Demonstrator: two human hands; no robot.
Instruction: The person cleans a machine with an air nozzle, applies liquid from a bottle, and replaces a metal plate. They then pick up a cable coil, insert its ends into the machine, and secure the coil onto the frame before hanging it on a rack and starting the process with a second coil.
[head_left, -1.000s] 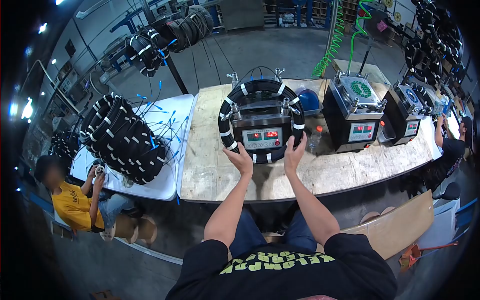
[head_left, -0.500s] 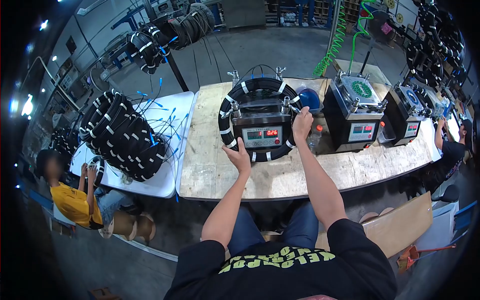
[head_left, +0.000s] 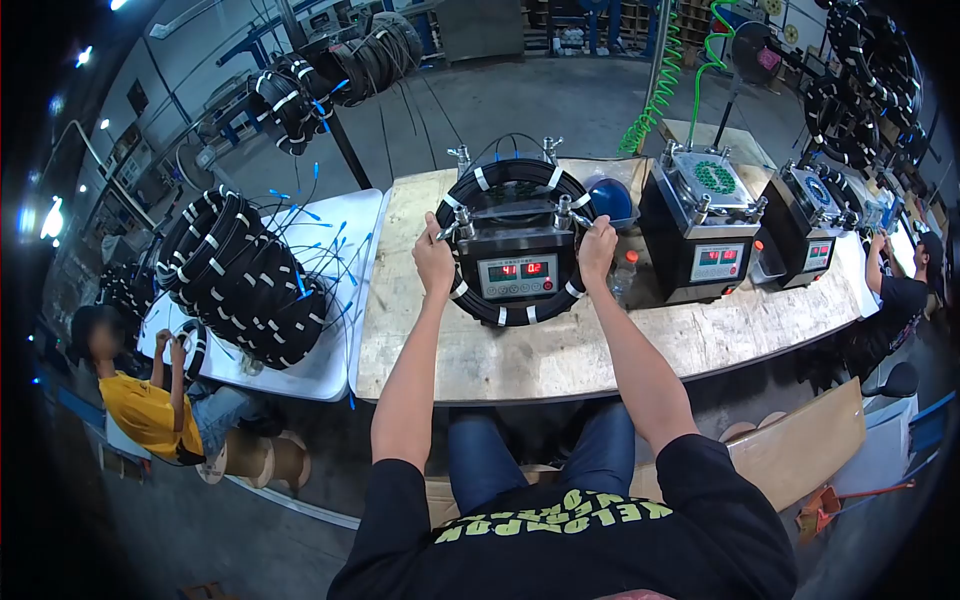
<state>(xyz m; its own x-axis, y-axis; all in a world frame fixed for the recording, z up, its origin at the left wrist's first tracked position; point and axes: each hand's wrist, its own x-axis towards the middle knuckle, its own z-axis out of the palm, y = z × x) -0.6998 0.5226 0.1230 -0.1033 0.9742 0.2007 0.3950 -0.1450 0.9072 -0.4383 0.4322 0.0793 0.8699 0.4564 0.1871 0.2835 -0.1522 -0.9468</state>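
A coil of black cable (head_left: 530, 314) with white tape bands stands in front of and around a dark curing machine with a red digital display (head_left: 518, 277). On the coil's left side, my left hand (head_left: 435, 262) is closed at the end of a metal clamp lever (head_left: 447, 233). My right hand (head_left: 597, 252) is closed at the right clamp lever (head_left: 584, 222), beside the coil's right edge. The fingers partly hide both lever ends. Metal clamp posts (head_left: 462, 216) rise inside the ring.
Two similar machines (head_left: 705, 225) (head_left: 808, 220) stand to the right. A blue bowl (head_left: 608, 198) and a red-capped bottle (head_left: 625, 275) are near my right hand. Stacked cable coils (head_left: 240, 275) lie on the white table (head_left: 345, 240). Co-workers sit at left (head_left: 150, 410) and right (head_left: 905, 290).
My left hand has moved up from the coil's lower left to the left clamp lever. My right hand stays near the right lever. The display reading has changed.
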